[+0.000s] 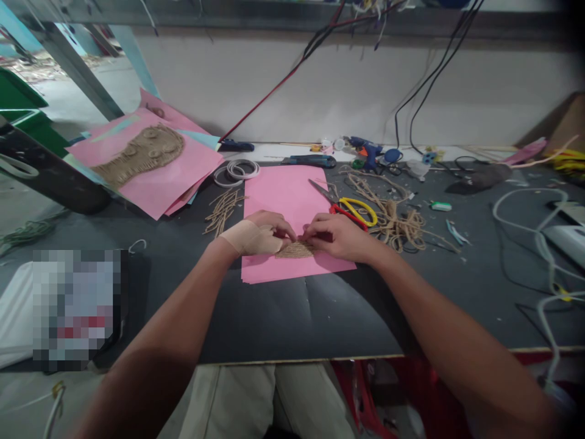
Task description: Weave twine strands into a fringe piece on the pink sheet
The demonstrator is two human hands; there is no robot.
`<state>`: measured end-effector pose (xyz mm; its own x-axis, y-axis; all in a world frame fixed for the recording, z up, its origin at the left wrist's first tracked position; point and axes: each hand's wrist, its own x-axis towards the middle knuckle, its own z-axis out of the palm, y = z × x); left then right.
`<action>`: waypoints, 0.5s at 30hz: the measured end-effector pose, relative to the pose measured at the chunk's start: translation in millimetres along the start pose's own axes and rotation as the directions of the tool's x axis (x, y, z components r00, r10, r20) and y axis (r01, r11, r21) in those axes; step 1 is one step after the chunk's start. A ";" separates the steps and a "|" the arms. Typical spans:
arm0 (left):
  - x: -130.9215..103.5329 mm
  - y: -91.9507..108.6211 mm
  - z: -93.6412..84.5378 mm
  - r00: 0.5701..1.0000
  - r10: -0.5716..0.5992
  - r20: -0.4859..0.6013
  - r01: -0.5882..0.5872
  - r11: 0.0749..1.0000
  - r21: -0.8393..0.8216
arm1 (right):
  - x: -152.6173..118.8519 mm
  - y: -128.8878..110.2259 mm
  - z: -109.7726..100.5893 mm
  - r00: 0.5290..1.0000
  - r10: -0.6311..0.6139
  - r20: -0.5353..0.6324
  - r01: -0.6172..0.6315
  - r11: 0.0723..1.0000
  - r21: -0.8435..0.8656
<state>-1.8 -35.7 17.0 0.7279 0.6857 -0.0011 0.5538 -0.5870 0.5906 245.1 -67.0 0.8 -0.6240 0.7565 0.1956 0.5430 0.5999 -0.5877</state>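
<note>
A small patch of brown twine [295, 249], laid in close rows, lies on the pink paper [286, 189] in front of me. My left hand [267, 233], with a beige wrap around its palm and wrist, bends its fingers down to the patch's upper edge. From the other side, my right hand [336, 235] pinches at the same edge, its fingertips close to the left ones. Both hands appear closed on the twine, though the fingers partly hide it. Scissors [354, 210] with red and yellow handles lie open just beyond my right hand.
Cut twine pieces [223, 210] lie left of the paper, a tangled twine heap [397, 222] to the right. Behind are a utility knife [311, 161], white wire coils [236, 173] and a blue glue gun [368, 149]. Pink sheets [192, 164] with a twine-covered shape stand at left.
</note>
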 end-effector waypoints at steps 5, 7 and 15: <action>3.3 3.0 5.9 0.989 -0.125 -0.073 0.115 0.985 -0.130 | 0.3 1.6 0.9 1.000 0.014 0.006 -0.014 1.000 -0.027; 4.4 4.9 7.3 0.982 -0.174 -0.072 0.160 0.973 -0.167 | 0.4 2.3 1.0 1.000 0.011 0.005 -0.010 0.999 -0.032; 6.2 7.8 6.7 0.976 -0.209 -0.064 0.196 0.967 -0.165 | -1.9 2.8 -9.8 0.996 0.085 -0.006 -0.085 0.995 -0.052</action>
<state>9.7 -38.9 16.2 0.5691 0.8190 -0.0729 0.6110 -0.3619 0.7040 253.3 -64.2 6.5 -0.5721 0.8064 0.1497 0.6226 0.5458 -0.5608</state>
